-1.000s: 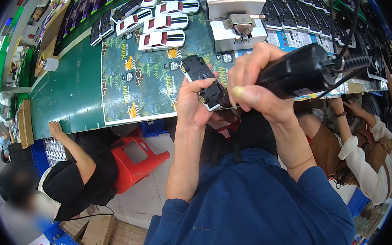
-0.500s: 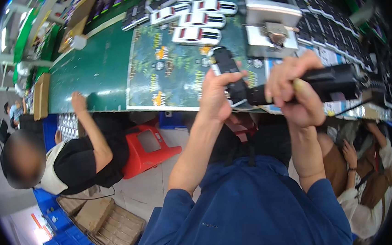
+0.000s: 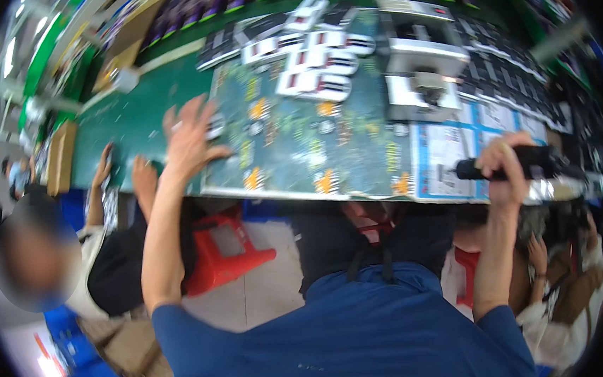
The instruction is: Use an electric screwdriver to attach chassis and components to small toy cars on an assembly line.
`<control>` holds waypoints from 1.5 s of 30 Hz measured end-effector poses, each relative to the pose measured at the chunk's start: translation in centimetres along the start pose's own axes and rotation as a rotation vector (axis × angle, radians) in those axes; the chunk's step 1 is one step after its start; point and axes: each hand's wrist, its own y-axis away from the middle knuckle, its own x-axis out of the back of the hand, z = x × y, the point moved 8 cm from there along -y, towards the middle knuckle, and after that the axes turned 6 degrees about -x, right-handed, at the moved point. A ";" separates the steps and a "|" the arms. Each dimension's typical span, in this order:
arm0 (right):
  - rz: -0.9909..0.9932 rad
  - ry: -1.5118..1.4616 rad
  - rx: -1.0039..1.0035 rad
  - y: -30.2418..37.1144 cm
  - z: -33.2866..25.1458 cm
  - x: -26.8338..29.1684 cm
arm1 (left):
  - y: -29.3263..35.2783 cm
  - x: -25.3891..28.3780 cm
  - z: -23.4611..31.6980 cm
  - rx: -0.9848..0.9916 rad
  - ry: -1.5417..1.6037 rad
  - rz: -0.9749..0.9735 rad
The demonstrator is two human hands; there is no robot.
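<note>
My left hand (image 3: 191, 140) is over the left part of the bench, fingers spread. Just beside its fingertips is a small white and dark thing (image 3: 216, 126), blurred and partly hidden, perhaps a toy car. My right hand (image 3: 504, 165) is closed round a black power screwdriver (image 3: 537, 161), which lies sideways with its tip toward the left above the bench's front right. White toy cars (image 3: 314, 74) with dark windows and red marks sit grouped at the back middle of the patterned mat (image 3: 291, 143).
A metal fixture (image 3: 425, 72) stands behind the mat's right end. Rows of black car bases (image 3: 501, 73) fill the back right. A co-worker (image 3: 119, 259) sits at the left, hands at the green bench (image 3: 126, 124). Below are a red stool (image 3: 232, 254) and blue bins (image 3: 93, 375).
My left hand has moved left, off the car base it was holding near the screwdriver, and its fingers have spread. My right hand has drawn the screwdriver to the right.
</note>
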 end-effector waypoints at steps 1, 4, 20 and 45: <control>0.067 -0.005 -0.045 0.3 0.5 0.3 | 0.8 0.9 -0.4 0.057 -0.013 0.041; 0.032 0.002 -0.090 0.3 0.7 0.3 | -0.1 5.4 5.4 0.027 0.171 0.499; 0.018 -0.332 -0.059 4.0 -6.7 9.7 | -36.6 1.4 35.3 0.264 0.587 -0.062; -0.193 -0.300 -0.076 2.0 -6.8 8.8 | -35.7 5.6 38.9 0.370 0.988 0.446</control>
